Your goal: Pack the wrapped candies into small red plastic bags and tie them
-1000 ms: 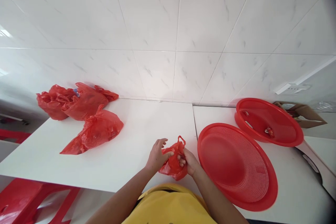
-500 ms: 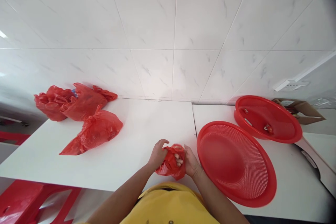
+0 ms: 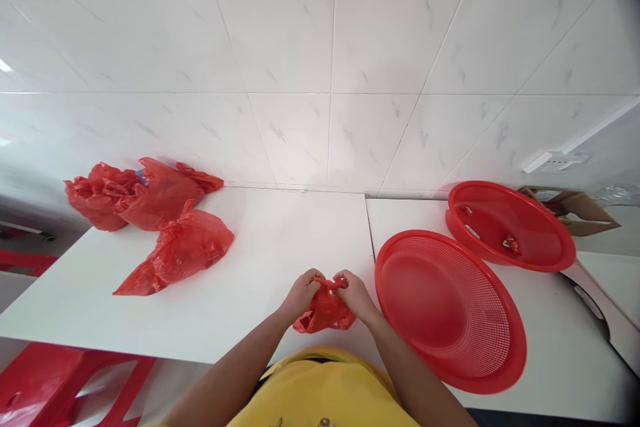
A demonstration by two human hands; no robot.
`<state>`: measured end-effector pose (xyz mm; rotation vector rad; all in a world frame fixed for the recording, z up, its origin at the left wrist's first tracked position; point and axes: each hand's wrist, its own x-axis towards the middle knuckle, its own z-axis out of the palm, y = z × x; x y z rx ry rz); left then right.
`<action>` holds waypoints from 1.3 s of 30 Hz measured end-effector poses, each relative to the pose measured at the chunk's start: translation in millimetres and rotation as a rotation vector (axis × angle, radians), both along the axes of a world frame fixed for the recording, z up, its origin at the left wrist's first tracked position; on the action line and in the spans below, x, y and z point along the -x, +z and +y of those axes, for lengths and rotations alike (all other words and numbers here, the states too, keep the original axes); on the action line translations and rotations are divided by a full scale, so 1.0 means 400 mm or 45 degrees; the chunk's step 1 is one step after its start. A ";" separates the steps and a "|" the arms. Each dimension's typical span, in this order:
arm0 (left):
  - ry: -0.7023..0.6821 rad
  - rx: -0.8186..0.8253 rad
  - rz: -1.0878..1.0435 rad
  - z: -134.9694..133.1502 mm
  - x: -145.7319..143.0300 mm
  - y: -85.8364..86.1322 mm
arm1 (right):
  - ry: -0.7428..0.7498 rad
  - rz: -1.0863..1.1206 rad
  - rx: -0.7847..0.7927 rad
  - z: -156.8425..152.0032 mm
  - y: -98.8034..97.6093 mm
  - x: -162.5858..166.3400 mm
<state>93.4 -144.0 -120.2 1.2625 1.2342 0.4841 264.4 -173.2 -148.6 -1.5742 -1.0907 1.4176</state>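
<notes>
A small red plastic bag (image 3: 326, 312) is between my hands, low in the middle of the head view, just in front of my yellow top. My left hand (image 3: 301, 295) is closed on the left side of its upper edge. On the right side, my right hand (image 3: 354, 295) pinches the same edge with fingers curled in. The stretch of bag between the hands is gathered and twisted. What the bag contains, if anything, is hidden. Close to my right forearm lies a red mesh basket (image 3: 430, 307) with a solid base.
Several filled red bags (image 3: 193, 247) sit at the left of the white table (image 3: 265, 233). A red basin (image 3: 530, 220) with small wrapped items stands behind the mesh basket, beside a cardboard box (image 3: 580, 210). A red stool (image 3: 45, 380) is at lower left.
My right fingers were inside or behind the bag and showed through its opening; now they pinch its upper edge. My left hand has closed on the edge too, and the bag's top is drawn together.
</notes>
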 end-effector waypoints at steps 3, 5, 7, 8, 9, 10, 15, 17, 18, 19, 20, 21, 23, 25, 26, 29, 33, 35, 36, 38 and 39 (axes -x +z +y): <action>-0.003 -0.032 0.079 -0.006 -0.003 0.000 | -0.084 -0.118 -0.038 0.006 -0.019 0.020; -0.007 -0.056 0.132 -0.006 -0.002 -0.002 | -0.103 -0.078 -0.036 0.009 -0.028 0.028; -0.007 -0.084 0.190 -0.005 0.001 -0.006 | -0.099 0.013 -0.018 0.011 -0.033 0.031; -0.005 -0.101 0.222 -0.005 0.004 -0.009 | -0.100 0.121 0.016 0.012 -0.034 0.030; -0.001 -0.120 0.255 -0.004 0.007 -0.013 | -0.104 0.276 0.064 0.012 -0.033 0.028; 0.005 -0.142 0.291 -0.005 0.011 -0.017 | -0.111 0.470 0.120 0.012 -0.032 0.024; 0.075 -0.271 0.483 -0.007 0.053 -0.034 | -0.282 1.247 0.237 0.011 -0.020 0.000; 0.116 -0.321 0.563 -0.003 0.088 -0.037 | -0.408 1.300 0.236 0.009 -0.025 -0.010; 0.137 -0.337 0.608 0.000 0.110 -0.038 | -0.464 1.296 0.242 0.007 -0.030 -0.014; 0.160 -0.345 0.657 0.004 0.135 -0.039 | -0.511 1.281 0.250 0.004 -0.038 -0.017; 0.184 -0.345 0.708 0.007 0.162 -0.040 | -0.547 1.248 0.256 0.000 -0.047 -0.019; 0.211 -0.339 0.757 0.010 0.188 -0.042 | -0.572 1.206 0.258 -0.003 -0.056 -0.020; 0.266 -0.312 0.838 0.011 0.237 -0.048 | -0.596 1.116 0.258 -0.011 -0.076 -0.017; 0.303 -0.273 0.883 0.009 0.272 -0.058 | -0.597 1.046 0.269 -0.015 -0.090 -0.013; 0.311 -0.252 0.890 0.007 0.284 -0.064 | -0.597 1.024 0.281 -0.016 -0.093 -0.012; 0.287 -0.194 0.855 0.004 0.295 -0.075 | -0.601 0.948 0.314 -0.010 -0.093 -0.020; 0.172 -0.207 0.665 0.003 0.272 -0.059 | -0.591 0.771 0.362 -0.014 -0.098 -0.051; 0.091 -0.320 0.562 -0.005 0.243 -0.045 | -0.577 0.635 0.391 -0.032 -0.119 -0.060; 0.036 -0.399 0.533 -0.011 0.223 -0.041 | -0.566 0.574 0.405 -0.045 -0.135 -0.059; -0.113 -0.547 0.578 -0.026 0.177 -0.043 | -0.524 0.510 0.428 -0.075 -0.173 -0.052; -0.212 -0.566 0.629 -0.033 0.154 -0.050 | -0.465 0.500 0.449 -0.089 -0.192 -0.046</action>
